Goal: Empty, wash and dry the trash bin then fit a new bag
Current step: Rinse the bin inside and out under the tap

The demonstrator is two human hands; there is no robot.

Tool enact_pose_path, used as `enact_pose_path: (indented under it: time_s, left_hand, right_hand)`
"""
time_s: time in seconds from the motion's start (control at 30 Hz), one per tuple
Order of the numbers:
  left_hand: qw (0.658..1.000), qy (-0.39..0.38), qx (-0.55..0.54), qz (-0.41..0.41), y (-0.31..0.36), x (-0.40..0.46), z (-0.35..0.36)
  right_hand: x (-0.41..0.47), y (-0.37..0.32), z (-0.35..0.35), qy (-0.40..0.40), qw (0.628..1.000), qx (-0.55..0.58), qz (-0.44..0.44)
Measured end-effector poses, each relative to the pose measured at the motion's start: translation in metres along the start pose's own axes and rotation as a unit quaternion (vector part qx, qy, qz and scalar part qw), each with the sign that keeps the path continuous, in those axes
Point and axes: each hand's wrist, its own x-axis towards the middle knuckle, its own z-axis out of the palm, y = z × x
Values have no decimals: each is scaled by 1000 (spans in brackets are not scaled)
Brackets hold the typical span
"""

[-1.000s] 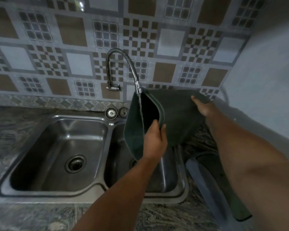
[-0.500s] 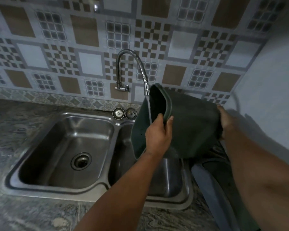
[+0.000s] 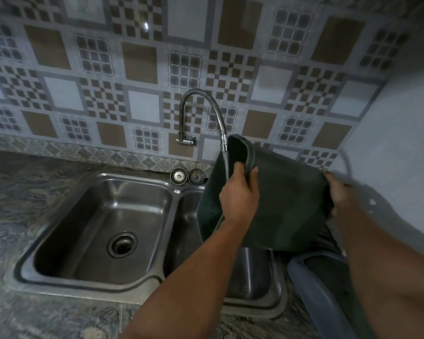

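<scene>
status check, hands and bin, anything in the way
Left hand grips bin rim, right hand holds its base. Dark green bin tipped on its side over right sink basin, tap running into its mouth. Nothing blocking.

Sink: stainless steel, brushed, with dull sheen and soft reflections on the basin walls. Tap: metal, ribbed flexible neck, brighter polished tip. Two strainers on the sink's back ledge: shiny metal. Bin: dark green plastic, matt, smooth wall with a rolled rim. Wall tiles: glazed, glossy, catching a small light spot. Counter: mottled grey stone, polished, faint gloss. Lid-like piece at lower right: grey-blue plastic, smooth, slight sheen. Side wall: painted, flat matt.
</scene>
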Motion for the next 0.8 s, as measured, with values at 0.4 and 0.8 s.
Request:
enact_pose_path:
  time_s: [0.4,0.8]
  left_hand:
    - [999,3,-34,41,-8,-15,16]
    - [996,8,-86,15,-3,-15,30]
  right_hand:
    - [-87,-17,30,52,996,54,-40]
    - [-84,-35,36,28,998,14,-50]
